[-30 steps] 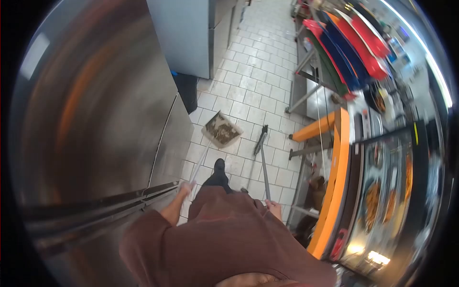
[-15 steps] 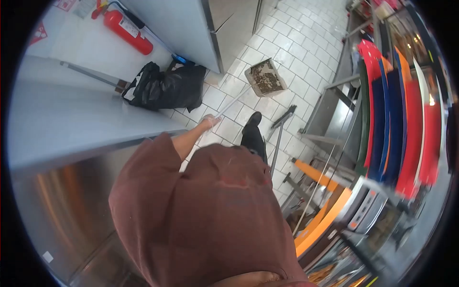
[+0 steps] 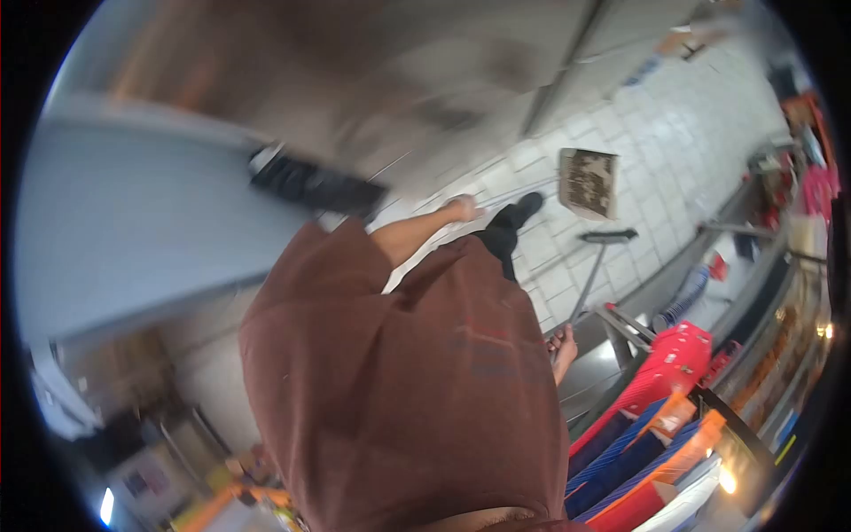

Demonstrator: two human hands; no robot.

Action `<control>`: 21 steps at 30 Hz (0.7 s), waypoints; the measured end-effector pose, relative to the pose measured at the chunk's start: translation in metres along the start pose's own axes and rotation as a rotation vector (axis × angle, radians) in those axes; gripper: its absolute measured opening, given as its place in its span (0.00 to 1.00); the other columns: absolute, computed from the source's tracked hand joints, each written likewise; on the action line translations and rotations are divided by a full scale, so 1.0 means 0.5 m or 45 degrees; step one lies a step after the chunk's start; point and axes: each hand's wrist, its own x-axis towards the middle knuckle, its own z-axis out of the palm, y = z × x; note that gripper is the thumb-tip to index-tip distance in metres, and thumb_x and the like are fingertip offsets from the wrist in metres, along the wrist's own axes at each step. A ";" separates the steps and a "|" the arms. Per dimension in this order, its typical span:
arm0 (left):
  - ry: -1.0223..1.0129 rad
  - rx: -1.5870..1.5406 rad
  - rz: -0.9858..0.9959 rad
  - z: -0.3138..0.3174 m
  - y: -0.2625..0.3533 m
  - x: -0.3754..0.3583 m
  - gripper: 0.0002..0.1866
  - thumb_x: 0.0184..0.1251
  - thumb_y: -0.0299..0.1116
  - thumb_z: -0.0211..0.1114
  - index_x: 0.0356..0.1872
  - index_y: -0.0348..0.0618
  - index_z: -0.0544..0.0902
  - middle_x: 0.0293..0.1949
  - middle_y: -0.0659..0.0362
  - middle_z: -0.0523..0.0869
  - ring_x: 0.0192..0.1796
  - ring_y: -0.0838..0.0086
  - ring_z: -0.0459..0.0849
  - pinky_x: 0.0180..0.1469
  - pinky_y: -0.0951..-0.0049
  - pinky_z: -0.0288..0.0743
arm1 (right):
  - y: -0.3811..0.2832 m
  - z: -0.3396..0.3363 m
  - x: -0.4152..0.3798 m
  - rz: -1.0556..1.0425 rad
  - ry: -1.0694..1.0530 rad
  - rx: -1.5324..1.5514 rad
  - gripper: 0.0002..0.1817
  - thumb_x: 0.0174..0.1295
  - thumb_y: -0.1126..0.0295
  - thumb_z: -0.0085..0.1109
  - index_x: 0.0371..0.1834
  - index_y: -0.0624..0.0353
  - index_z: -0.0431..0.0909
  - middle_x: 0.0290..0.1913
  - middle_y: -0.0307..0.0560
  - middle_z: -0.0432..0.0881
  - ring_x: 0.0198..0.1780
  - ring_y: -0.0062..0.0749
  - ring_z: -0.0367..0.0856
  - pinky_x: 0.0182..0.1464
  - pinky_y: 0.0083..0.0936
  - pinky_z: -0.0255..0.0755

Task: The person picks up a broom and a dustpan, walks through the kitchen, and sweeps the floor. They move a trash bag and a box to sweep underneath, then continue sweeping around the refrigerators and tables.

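My left hand (image 3: 465, 209) is closed around the pale handle of a long-handled dustpan. That dustpan (image 3: 588, 184) lies over the tiled floor ahead of me, its light-coloured pan covered inside with brown dirt. Lower to the right, my right hand (image 3: 562, 344) grips the grey stick of a broom (image 3: 590, 282). The broom's dark head (image 3: 608, 237) is down at the floor, a short way from the dustpan on my side. My dark shoe (image 3: 530, 204) shows between the two tools, and a brown top covers my body.
On the right runs a metal counter (image 3: 700, 232) with a red polka-dot item (image 3: 681, 355) and several blue, orange and red pieces near it. A black bag (image 3: 317, 184) rests by the grey cabinet (image 3: 160, 204) on the left. White floor tiles (image 3: 700, 133) stretch ahead.
My view has swung to the right and blurred. My right hand has come into view on the broom stick. My left hand still holds the dustpan.
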 end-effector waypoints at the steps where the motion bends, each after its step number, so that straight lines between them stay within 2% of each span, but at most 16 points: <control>1: -0.077 -0.001 0.004 -0.028 0.063 0.069 0.35 0.58 0.62 0.52 0.39 0.32 0.81 0.43 0.38 0.81 0.48 0.51 0.80 0.51 0.57 0.72 | -0.041 0.001 0.056 -0.040 0.068 0.003 0.15 0.60 0.59 0.58 0.31 0.62 0.74 0.22 0.42 0.73 0.15 0.21 0.66 0.14 0.20 0.57; 2: -0.159 0.014 0.023 -0.057 0.118 0.133 0.36 0.58 0.63 0.51 0.40 0.32 0.81 0.43 0.38 0.81 0.49 0.51 0.80 0.51 0.57 0.72 | -0.098 0.002 0.091 -0.040 0.095 -0.010 0.16 0.60 0.59 0.59 0.33 0.64 0.75 0.22 0.42 0.73 0.15 0.21 0.66 0.14 0.20 0.58; 3: -0.058 -0.010 0.110 -0.056 0.136 0.153 0.38 0.58 0.65 0.50 0.41 0.32 0.81 0.43 0.37 0.80 0.49 0.50 0.80 0.52 0.57 0.72 | -0.136 0.019 0.051 -0.056 0.128 -0.020 0.17 0.60 0.59 0.59 0.36 0.65 0.76 0.22 0.43 0.74 0.15 0.21 0.67 0.15 0.21 0.58; 5: -0.084 0.073 0.159 -0.099 0.249 0.289 0.39 0.58 0.66 0.49 0.42 0.31 0.81 0.44 0.35 0.80 0.49 0.48 0.79 0.53 0.56 0.71 | -0.297 0.078 0.040 -0.035 0.248 -0.026 0.15 0.62 0.58 0.56 0.30 0.61 0.75 0.18 0.37 0.70 0.14 0.17 0.62 0.14 0.17 0.54; 6: 0.005 0.057 0.190 -0.113 0.296 0.371 0.39 0.57 0.65 0.50 0.42 0.29 0.80 0.44 0.34 0.79 0.50 0.47 0.78 0.53 0.56 0.70 | -0.371 0.099 0.052 -0.069 0.271 -0.038 0.16 0.61 0.59 0.58 0.34 0.64 0.76 0.19 0.38 0.72 0.15 0.16 0.64 0.15 0.17 0.54; 8: -0.014 0.099 0.217 -0.220 0.471 0.465 0.37 0.55 0.63 0.55 0.36 0.30 0.83 0.39 0.35 0.81 0.47 0.47 0.81 0.50 0.58 0.73 | -0.509 0.128 0.097 -0.092 0.239 0.023 0.15 0.60 0.59 0.59 0.32 0.62 0.76 0.18 0.37 0.72 0.14 0.16 0.64 0.15 0.16 0.54; 10: -0.005 0.165 0.204 -0.227 0.543 0.587 0.34 0.55 0.62 0.57 0.32 0.32 0.83 0.36 0.36 0.82 0.43 0.48 0.82 0.46 0.57 0.75 | -0.576 0.142 0.142 -0.136 0.250 0.111 0.14 0.60 0.60 0.60 0.31 0.62 0.76 0.18 0.37 0.72 0.14 0.17 0.65 0.16 0.17 0.55; 13: -0.114 0.036 0.199 -0.299 0.711 0.755 0.34 0.55 0.61 0.58 0.34 0.32 0.83 0.36 0.39 0.84 0.42 0.53 0.83 0.46 0.58 0.74 | -0.736 0.153 0.276 -0.093 0.295 0.141 0.13 0.60 0.61 0.60 0.27 0.60 0.75 0.18 0.35 0.71 0.16 0.14 0.64 0.17 0.15 0.53; 15: -0.341 -0.148 -0.063 -0.299 0.786 0.911 0.34 0.55 0.62 0.58 0.37 0.31 0.82 0.35 0.47 0.84 0.40 0.60 0.82 0.45 0.60 0.74 | -0.852 0.160 0.379 -0.163 0.275 0.056 0.13 0.60 0.63 0.60 0.26 0.61 0.76 0.18 0.34 0.70 0.17 0.13 0.62 0.19 0.15 0.53; 18: -0.422 -0.266 -0.105 -0.281 0.861 1.077 0.35 0.56 0.62 0.58 0.40 0.32 0.81 0.38 0.51 0.83 0.41 0.63 0.80 0.45 0.62 0.72 | -1.026 0.143 0.505 -0.222 0.290 0.083 0.12 0.60 0.64 0.60 0.24 0.61 0.76 0.17 0.33 0.69 0.18 0.12 0.62 0.19 0.15 0.53; 21: -0.411 -0.219 -0.192 -0.330 0.989 1.224 0.34 0.56 0.62 0.58 0.41 0.33 0.81 0.41 0.50 0.82 0.43 0.63 0.79 0.47 0.61 0.71 | -1.255 0.112 0.690 -0.189 0.261 0.097 0.13 0.59 0.65 0.61 0.23 0.61 0.76 0.17 0.33 0.70 0.16 0.13 0.64 0.17 0.15 0.53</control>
